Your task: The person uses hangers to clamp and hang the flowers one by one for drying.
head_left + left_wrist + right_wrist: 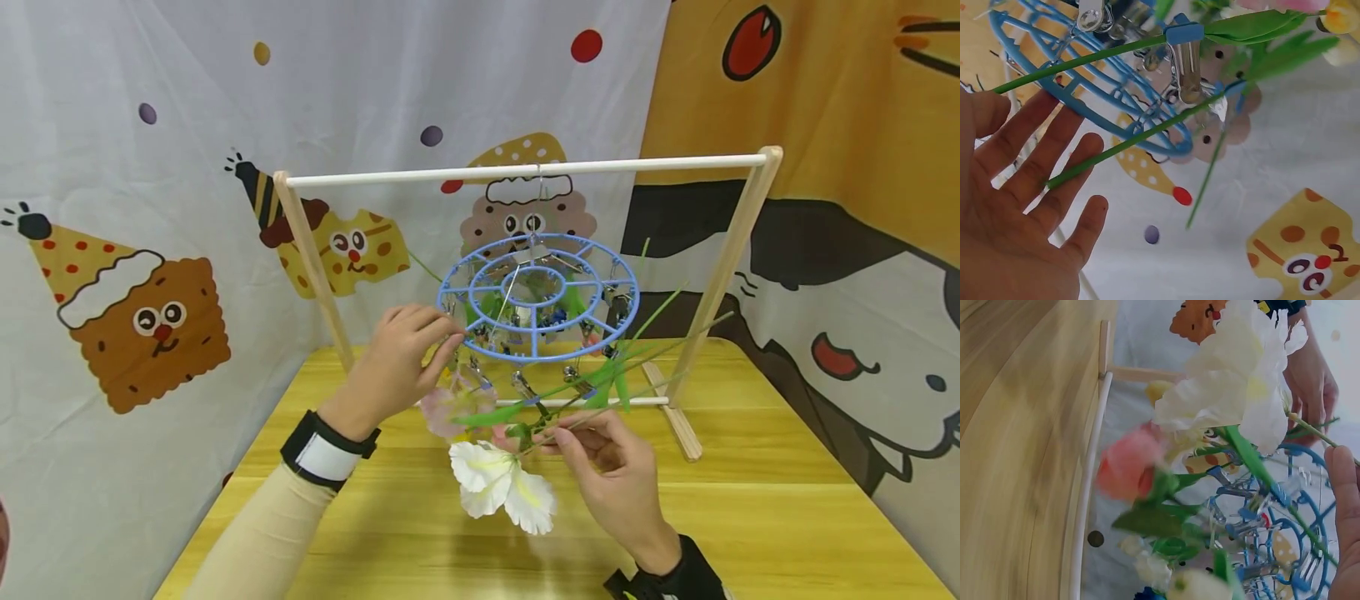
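Note:
A blue round clip hanger [534, 354] with metal clips around its rings hangs from a rod. My left hand [408, 354] is at its left rim; in the left wrist view the fingers [1063, 150] are extended, tips against the ring, and green stems [1129, 144] cross them. In front of the hanger, my right hand [611, 467] pinches the thin stem of a white flower [498, 487] between thumb and fingers. The bloom faces down and left. Pink flowers [453, 407] and green leaves hang behind it, with a coral-pink bloom [1129, 462] showing in the right wrist view.
A wooden stand with a white top rod [645, 164] spans the table [375, 517]; its right foot [678, 429] lies on the tabletop. Long green stems [660, 308] stick out to the right of the hanger. A cartoon-printed cloth [360, 92] hangs behind.

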`<control>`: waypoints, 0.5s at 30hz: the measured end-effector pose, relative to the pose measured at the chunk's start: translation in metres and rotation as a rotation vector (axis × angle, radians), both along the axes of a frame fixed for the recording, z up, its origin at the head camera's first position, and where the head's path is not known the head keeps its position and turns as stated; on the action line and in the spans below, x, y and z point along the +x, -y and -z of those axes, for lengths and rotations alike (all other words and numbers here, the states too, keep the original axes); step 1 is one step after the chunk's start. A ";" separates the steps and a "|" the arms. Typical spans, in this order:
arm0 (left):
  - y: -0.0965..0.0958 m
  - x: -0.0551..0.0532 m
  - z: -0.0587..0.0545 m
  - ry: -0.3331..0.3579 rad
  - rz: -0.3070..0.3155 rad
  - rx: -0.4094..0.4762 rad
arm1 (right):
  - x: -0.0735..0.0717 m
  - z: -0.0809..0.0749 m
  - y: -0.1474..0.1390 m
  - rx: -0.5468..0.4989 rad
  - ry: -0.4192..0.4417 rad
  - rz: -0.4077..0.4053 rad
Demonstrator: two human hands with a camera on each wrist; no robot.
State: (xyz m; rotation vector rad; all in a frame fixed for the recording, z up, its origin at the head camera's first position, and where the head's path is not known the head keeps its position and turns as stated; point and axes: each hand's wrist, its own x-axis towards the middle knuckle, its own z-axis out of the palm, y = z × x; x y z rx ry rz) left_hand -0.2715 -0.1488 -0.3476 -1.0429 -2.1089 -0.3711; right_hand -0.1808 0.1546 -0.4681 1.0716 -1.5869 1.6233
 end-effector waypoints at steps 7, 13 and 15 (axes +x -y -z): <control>0.015 -0.017 -0.001 0.008 0.010 0.058 | -0.002 0.004 -0.005 0.025 0.017 0.016; 0.015 -0.014 -0.011 -0.051 0.032 0.199 | -0.003 0.003 -0.006 0.041 0.035 0.028; 0.011 -0.008 -0.016 -0.067 0.041 0.210 | -0.003 0.004 -0.006 0.042 0.031 0.021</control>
